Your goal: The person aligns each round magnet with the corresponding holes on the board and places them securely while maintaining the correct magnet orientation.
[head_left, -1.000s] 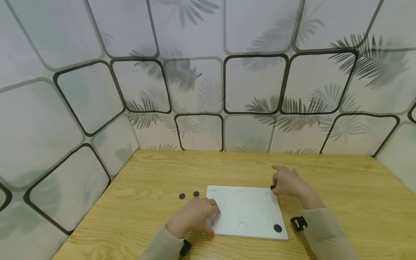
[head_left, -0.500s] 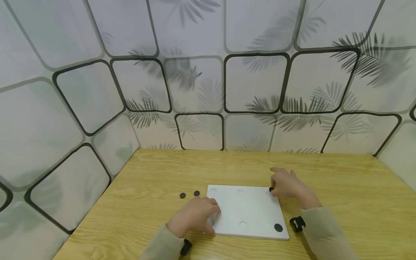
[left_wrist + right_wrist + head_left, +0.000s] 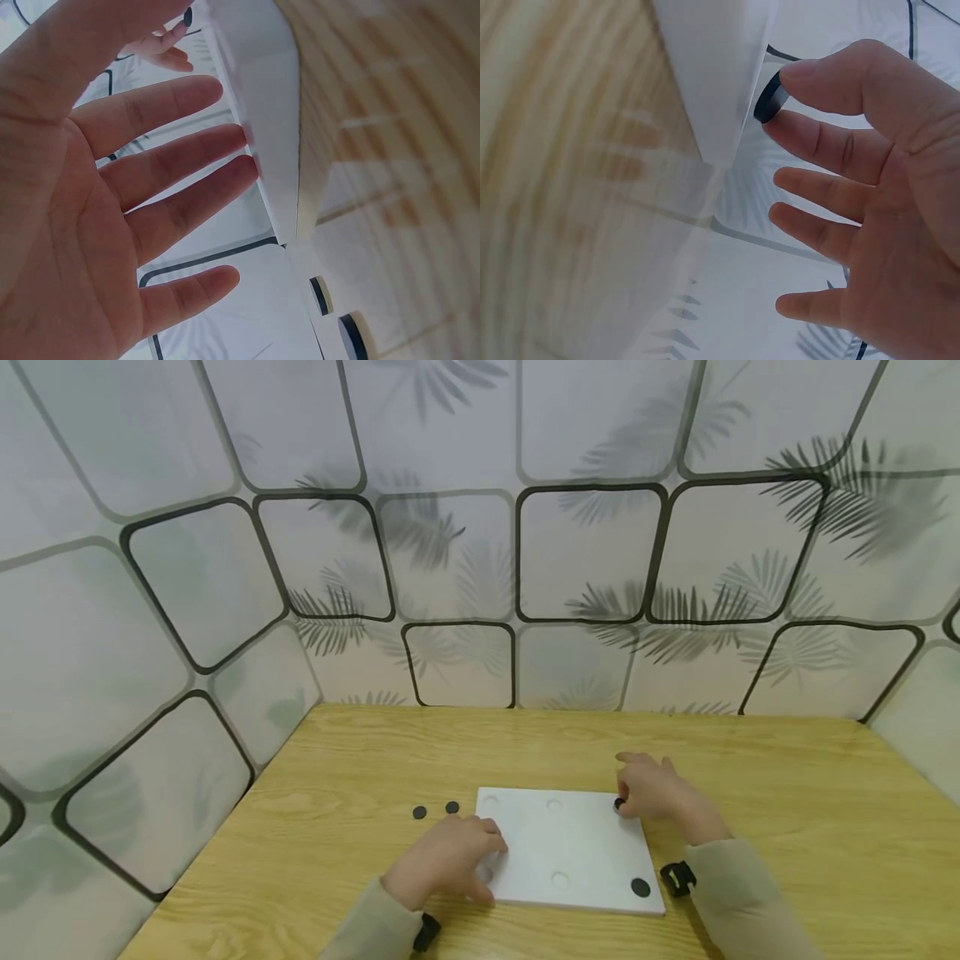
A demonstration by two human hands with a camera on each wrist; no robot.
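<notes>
A white board with several shallow round recesses lies on the table. My right hand pinches a small black disc between thumb and index finger, its other fingers spread. In the head view this disc overlaps the board's far right corner; in the right wrist view it is tilted, close to the board's face. My left hand rests at the board's left side, fingers extended, with fingertips at the board's edge in the left wrist view. Another black disc sits in the near right corner of the board.
Two loose black discs, one farther left and one nearer the board, lie on the wooden table beyond my left hand. A patterned wall covering rises along the table's back and sides.
My right hand has moved slightly left and toward me, bringing the pinched disc from the board's far right edge over its corner. The left hand and the board stay in place.
</notes>
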